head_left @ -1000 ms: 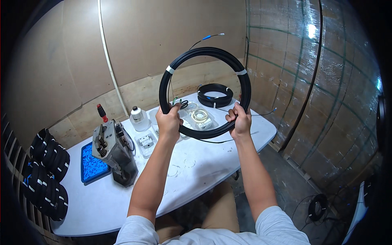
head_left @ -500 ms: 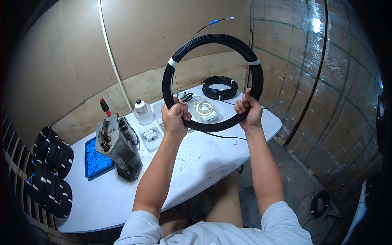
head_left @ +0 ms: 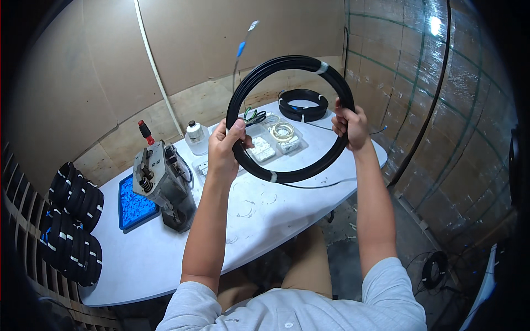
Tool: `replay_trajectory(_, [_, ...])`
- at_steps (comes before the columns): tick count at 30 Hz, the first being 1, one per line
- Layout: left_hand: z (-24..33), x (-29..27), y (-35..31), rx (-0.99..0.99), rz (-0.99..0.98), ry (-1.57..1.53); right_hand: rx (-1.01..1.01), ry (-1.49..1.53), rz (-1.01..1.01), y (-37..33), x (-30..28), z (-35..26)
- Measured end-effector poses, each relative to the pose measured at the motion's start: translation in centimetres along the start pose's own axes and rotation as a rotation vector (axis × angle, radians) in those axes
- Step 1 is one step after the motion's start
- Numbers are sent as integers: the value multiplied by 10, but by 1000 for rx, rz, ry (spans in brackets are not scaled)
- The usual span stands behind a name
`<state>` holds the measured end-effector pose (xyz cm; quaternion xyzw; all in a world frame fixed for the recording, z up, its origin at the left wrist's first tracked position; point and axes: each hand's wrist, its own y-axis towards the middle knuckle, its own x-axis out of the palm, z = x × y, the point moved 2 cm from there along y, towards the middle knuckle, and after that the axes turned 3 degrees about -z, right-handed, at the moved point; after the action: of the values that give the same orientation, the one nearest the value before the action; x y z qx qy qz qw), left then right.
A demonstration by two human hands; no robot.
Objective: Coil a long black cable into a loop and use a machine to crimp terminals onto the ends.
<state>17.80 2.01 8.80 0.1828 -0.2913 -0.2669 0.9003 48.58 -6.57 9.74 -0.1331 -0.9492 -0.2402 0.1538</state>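
Note:
A large coil of black cable (head_left: pixel 301 175) is held up above the table, bound with white tape at its upper right and at its bottom. My left hand (head_left: pixel 225 144) is closed around the coil's left side, thumb in front. Gripping the right side is my right hand (head_left: pixel 351 128), its fingers wrapped round the cable. One loose cable end with a blue sleeve (head_left: pixel 240 49) and a pale tip sticks up past the coil's upper left. Another thin length trails from below the coil toward the table's right edge.
On the white table (head_left: pixel 132 270) stand a grey metal hand press (head_left: pixel 165 182), a blue tray (head_left: pixel 138 207) of small blue pieces, a white bottle (head_left: pixel 195 132), clear boxes with tape rolls (head_left: pixel 282 131), and another black coil (head_left: pixel 302 113). Several taped coils (head_left: pixel 72 243) are stacked at left.
The coil has turned clockwise in my hands, its white tape bands moving round. My right hand is now higher on the ring, and the blue-sleeved end has swung left.

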Motion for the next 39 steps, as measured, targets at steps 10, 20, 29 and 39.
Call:
replay_trajectory(10, [-27, -22, -15, -101, 279, -79, -600, -1138, 296, 21, 42, -14])
replay_trajectory(20, [-41, -25, -9, 23, 421, -505, -378, -369, 230, -108, 74, 172])
replay_trajectory(29, [-96, -17, -35, -136, 365, -345, 64, 679, 426, -39, 106, 136])
replay_trajectory(39, [-23, -2, -48, 61, -470, 905, -39, -236, 180, 9, 33, 46])
